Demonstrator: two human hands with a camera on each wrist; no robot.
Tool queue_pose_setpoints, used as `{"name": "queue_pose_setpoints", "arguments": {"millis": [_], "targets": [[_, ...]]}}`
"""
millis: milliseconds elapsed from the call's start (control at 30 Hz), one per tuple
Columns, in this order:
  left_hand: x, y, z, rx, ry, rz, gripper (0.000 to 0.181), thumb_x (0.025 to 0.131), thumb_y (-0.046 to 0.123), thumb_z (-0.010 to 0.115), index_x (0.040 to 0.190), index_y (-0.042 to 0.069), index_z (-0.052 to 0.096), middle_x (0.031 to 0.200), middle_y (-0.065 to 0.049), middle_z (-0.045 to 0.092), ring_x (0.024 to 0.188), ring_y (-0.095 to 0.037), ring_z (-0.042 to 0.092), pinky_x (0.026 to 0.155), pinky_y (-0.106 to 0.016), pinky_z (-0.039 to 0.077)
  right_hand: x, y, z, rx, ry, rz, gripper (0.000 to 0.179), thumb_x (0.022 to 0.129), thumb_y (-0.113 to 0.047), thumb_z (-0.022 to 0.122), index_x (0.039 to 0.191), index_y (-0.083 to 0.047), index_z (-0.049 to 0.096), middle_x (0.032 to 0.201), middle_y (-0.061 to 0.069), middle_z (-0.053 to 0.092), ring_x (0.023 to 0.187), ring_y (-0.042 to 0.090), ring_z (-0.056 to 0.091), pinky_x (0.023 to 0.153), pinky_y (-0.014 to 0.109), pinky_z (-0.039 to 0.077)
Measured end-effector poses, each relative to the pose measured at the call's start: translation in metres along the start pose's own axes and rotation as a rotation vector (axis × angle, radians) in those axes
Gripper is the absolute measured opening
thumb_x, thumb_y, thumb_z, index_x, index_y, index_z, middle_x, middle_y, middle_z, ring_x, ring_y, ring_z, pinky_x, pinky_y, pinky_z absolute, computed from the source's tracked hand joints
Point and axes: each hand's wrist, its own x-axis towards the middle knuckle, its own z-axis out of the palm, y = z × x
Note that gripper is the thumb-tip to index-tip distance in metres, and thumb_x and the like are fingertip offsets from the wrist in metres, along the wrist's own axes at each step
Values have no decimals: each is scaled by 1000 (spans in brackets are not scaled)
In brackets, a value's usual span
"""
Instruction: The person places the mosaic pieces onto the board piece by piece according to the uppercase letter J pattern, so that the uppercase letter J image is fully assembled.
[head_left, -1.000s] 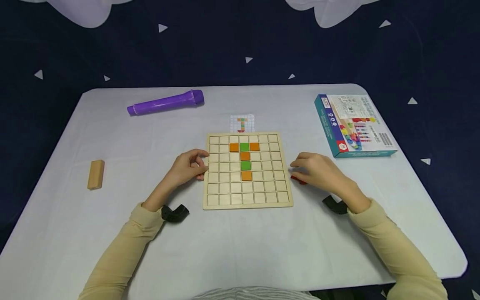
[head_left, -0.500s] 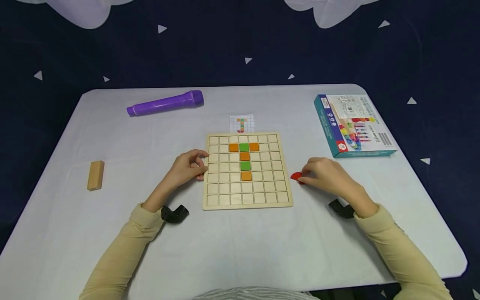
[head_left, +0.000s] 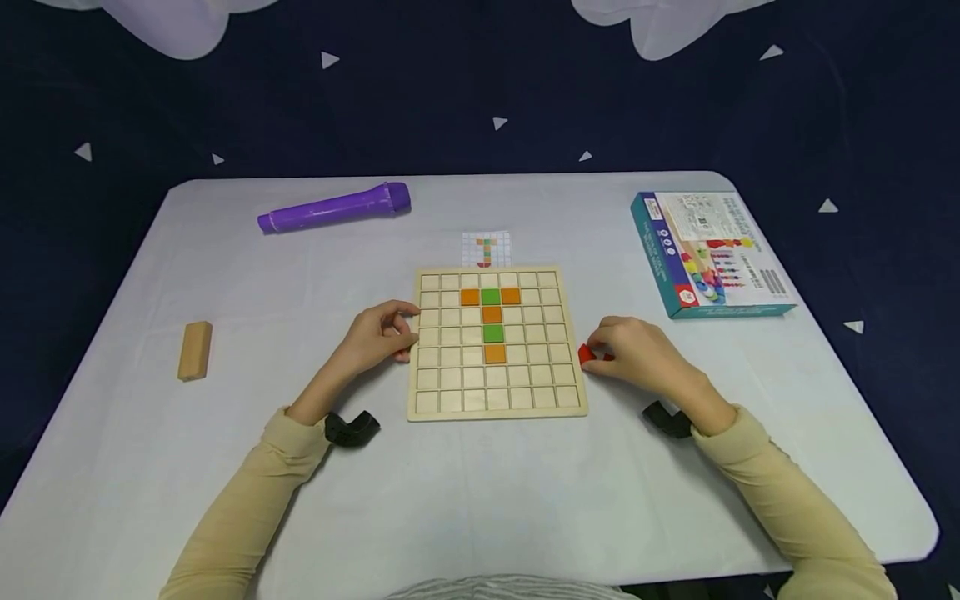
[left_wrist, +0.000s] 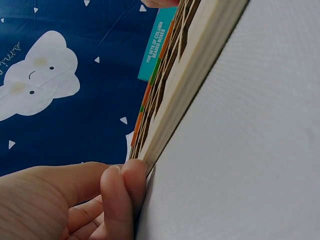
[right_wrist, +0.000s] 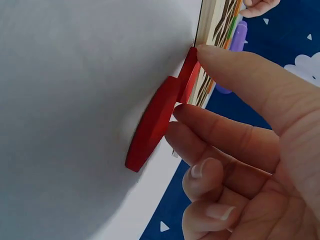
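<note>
The square wooden grid board [head_left: 450, 402] lies in the middle of the table, with orange tiles [head_left: 495, 354] and green tiles [head_left: 492, 333] forming a T in its cells. My left hand [head_left: 377, 335] rests its fingertips against the board's left edge; in the left wrist view those fingertips [left_wrist: 134, 175] meet the rim. Beside the right edge, my right hand [head_left: 633, 354] pinches a small red tile [right_wrist: 188, 75] between thumb and forefinger. A second red tile [right_wrist: 152, 125], with a curved edge, lies on the table right against the first, partly hidden by my fingers in the head view.
A small pattern card [head_left: 486, 248] lies just beyond the board. At the back left is a purple microphone-shaped tube [head_left: 333, 208]. A wooden block [head_left: 195, 351] stands at the left, and a game box [head_left: 712, 254] lies at the back right.
My right hand first drew back to the right, showing the red tiles, then moved left toward the board with one red tile now apart from the other. My left hand stayed at the board.
</note>
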Motion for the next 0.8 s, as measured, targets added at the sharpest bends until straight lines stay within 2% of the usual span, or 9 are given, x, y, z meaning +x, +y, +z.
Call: {"name": "queue_pose_setpoints", "arguments": {"millis": [367,800], "targets": [[1,0,1,-4,11,-6,40,85,3,62,124,-3,52,76,-8,58,51,-5,59,51,-22,54,2,-2,3,48,-5,3,17,73,-7,72,89,-1,71,77,5,62,64,10,48,57,21,40],[1,0,0,2,6,6,40,85,3,62,124,-4,52,77,-12,60,52,-5,59,51,-22,54,3,1,-2,48,15,14,20,71,-5,71,90,1,71,78,7,64,64,12,48,56,22,39]]}}
